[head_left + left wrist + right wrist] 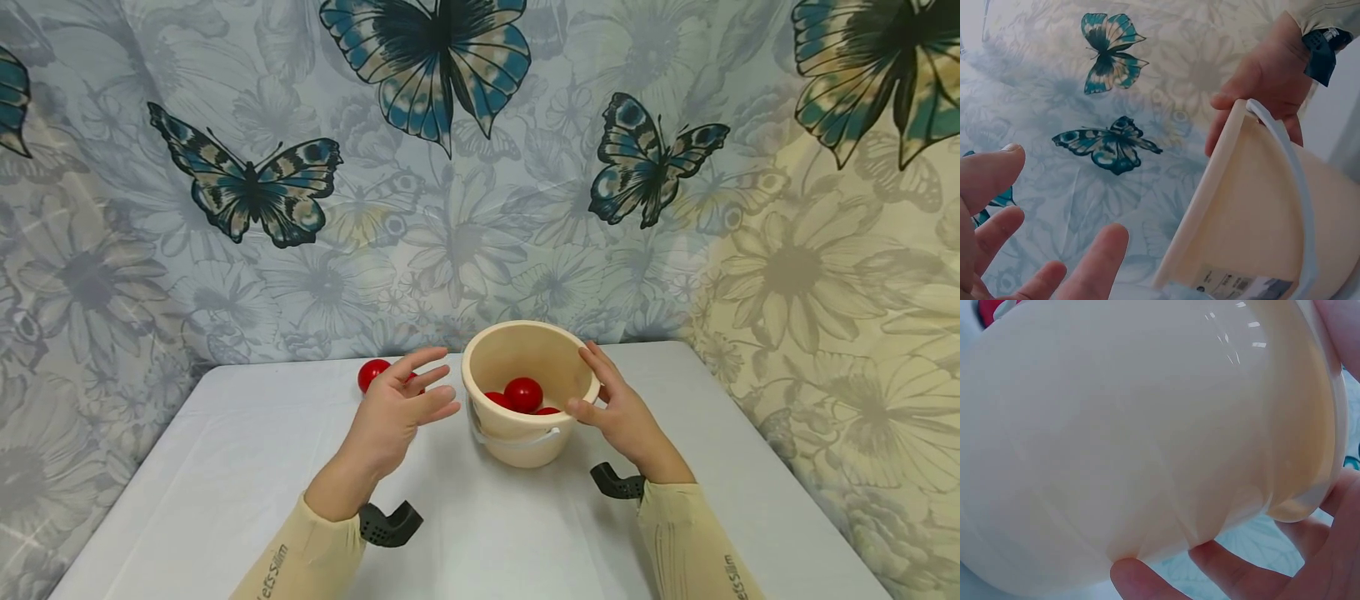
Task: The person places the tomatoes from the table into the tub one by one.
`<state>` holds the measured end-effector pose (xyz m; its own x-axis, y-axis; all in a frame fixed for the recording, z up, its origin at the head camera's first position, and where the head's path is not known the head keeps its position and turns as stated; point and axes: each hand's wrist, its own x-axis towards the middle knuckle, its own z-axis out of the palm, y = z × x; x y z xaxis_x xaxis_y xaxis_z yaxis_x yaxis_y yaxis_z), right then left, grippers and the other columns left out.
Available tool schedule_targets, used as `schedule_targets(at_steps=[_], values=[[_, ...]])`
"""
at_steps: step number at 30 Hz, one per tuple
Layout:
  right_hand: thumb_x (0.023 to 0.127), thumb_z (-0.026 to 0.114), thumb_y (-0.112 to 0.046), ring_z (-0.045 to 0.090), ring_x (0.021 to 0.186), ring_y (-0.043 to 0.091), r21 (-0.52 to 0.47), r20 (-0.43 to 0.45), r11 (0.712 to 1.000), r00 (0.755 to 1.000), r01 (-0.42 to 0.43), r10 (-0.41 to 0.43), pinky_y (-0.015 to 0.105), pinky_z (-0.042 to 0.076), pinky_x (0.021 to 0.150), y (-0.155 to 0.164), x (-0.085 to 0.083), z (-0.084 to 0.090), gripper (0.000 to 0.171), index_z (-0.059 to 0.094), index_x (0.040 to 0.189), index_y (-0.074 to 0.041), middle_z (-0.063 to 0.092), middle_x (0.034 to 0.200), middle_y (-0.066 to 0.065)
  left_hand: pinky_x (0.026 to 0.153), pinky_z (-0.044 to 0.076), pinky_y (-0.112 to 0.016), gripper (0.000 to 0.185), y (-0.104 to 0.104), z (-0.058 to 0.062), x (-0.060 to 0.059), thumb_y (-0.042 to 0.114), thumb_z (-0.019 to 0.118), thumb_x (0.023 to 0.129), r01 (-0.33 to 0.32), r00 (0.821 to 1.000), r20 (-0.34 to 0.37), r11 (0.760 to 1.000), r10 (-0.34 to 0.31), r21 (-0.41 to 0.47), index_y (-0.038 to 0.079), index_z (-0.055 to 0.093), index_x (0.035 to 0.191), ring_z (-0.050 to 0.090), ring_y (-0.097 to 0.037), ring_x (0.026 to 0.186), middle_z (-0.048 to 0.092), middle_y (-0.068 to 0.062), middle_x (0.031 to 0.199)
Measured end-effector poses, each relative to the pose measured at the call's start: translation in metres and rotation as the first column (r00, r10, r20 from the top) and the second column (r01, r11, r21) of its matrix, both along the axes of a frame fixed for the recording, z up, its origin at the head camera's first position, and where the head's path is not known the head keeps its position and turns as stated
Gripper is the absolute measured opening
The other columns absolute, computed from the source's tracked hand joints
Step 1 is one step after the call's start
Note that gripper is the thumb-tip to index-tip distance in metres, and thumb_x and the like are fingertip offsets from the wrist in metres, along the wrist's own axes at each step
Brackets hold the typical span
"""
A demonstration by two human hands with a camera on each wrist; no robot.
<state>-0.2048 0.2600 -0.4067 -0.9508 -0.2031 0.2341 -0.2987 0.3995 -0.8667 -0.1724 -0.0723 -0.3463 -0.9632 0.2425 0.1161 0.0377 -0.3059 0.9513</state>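
Note:
A cream bucket (525, 442) with a pale handle (517, 440) stands on the table in the head view. Several red balls (523, 395) lie inside it. My right hand (626, 421) grips the bucket at its right side, thumb at the rim and fingers against the outer wall (1147, 456). To the left of the bucket, my left hand (393, 412) is raised with its fingers spread, holding nothing. Behind it a red ball (371, 375) rests on the table, and another bit of red shows between the fingers. The left wrist view shows a label (1235, 282) on the bucket.
A white cloth (247, 467) covers the table. Close behind the table's back edge hangs a butterfly-and-flower patterned backdrop (457, 233), which also runs along both sides. A black wrist mount (392, 525) juts from the left sleeve, another (618, 482) from the right.

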Motion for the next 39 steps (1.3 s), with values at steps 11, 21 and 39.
schedule_targets(at_steps=[11,21,39], values=[[0.091,0.075,-0.030,0.034,0.138,0.045,-0.003,0.002,1.000,1.000,-0.001,0.001,0.048,0.051,0.095,-0.001,0.000,-0.001,0.086,0.024,0.160,-0.018,0.008,0.165,-0.002,0.089,0.055,-0.046,0.058,-0.046,-0.018,0.020,-0.004,0.070,0.090,-0.060,0.998,-0.022,0.995,0.058,-0.076,-0.001,0.047,0.143,0.036,-0.031,0.137,0.034,-0.008,0.152],[0.091,0.075,-0.031,0.032,0.139,0.045,0.000,0.012,1.000,1.000,0.012,-0.012,0.049,0.051,0.095,0.000,0.001,0.000,0.087,0.023,0.160,-0.019,0.007,0.165,-0.005,0.090,0.054,-0.043,0.057,-0.066,-0.038,0.027,-0.001,0.067,0.093,-0.133,0.991,0.006,0.982,0.135,-0.131,-0.002,0.043,0.145,0.038,-0.033,0.134,0.031,-0.013,0.151],[0.091,0.075,-0.031,0.033,0.139,0.044,-0.007,0.006,1.000,1.000,-0.001,0.001,0.049,0.050,0.096,0.001,-0.002,-0.003,0.086,0.023,0.160,-0.020,0.007,0.165,-0.005,0.091,0.054,-0.045,0.064,-0.091,-0.102,0.005,0.015,0.072,0.094,-0.232,0.928,0.223,0.930,0.300,-0.286,0.008,0.040,0.149,0.043,-0.037,0.131,0.033,-0.024,0.149]])
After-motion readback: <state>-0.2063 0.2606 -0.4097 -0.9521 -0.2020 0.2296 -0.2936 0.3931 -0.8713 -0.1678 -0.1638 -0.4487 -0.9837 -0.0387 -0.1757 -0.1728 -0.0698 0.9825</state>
